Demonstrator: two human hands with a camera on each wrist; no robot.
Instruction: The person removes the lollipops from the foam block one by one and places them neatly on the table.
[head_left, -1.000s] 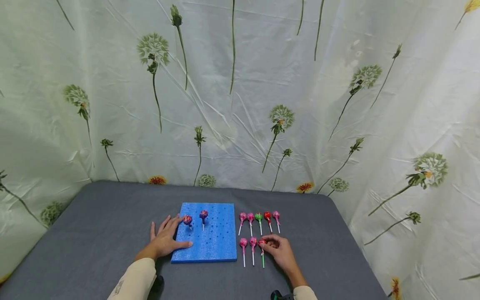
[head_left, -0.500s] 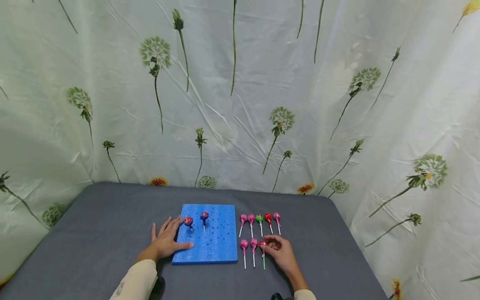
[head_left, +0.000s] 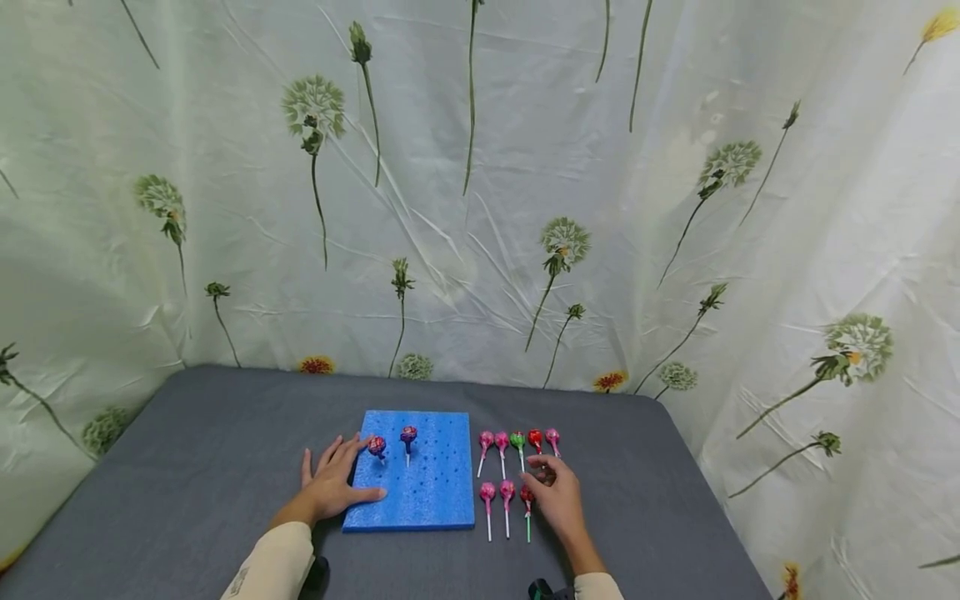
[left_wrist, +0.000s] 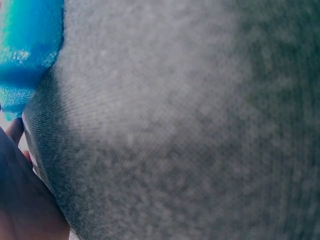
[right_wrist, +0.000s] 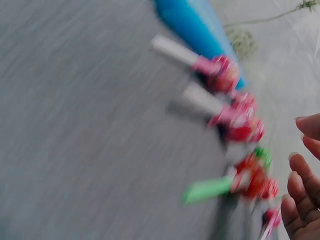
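My left hand [head_left: 330,485] rests spread on the left edge of a blue foam board [head_left: 442,508] dotted with small holes. Two purple-wrapped lollipops [head_left: 377,446] stand upright in the board's upper left, the nearer one beside my index fingertip. My right hand [head_left: 558,497] hovers right of the board with bent fingers apart and nothing between them. Just left of it lies a red lollipop [head_left: 527,495] with a green stick, beside two pink lollipops [head_left: 507,490]. In the right wrist view the fingers [right_wrist: 302,192] are clear of that red-and-green lollipop [right_wrist: 215,189].
A farther row of several lollipops holds pink ones, a green lollipop [head_left: 517,439] and a red lollipop [head_left: 535,437]. Grey cloth [head_left: 645,500] covers the table. Behind it hangs a white curtain [head_left: 480,250] printed with dandelions.
My right hand has let go of the red lollipop with the green stick and moved slightly up and away toward the far row. The left hand stays on the board.
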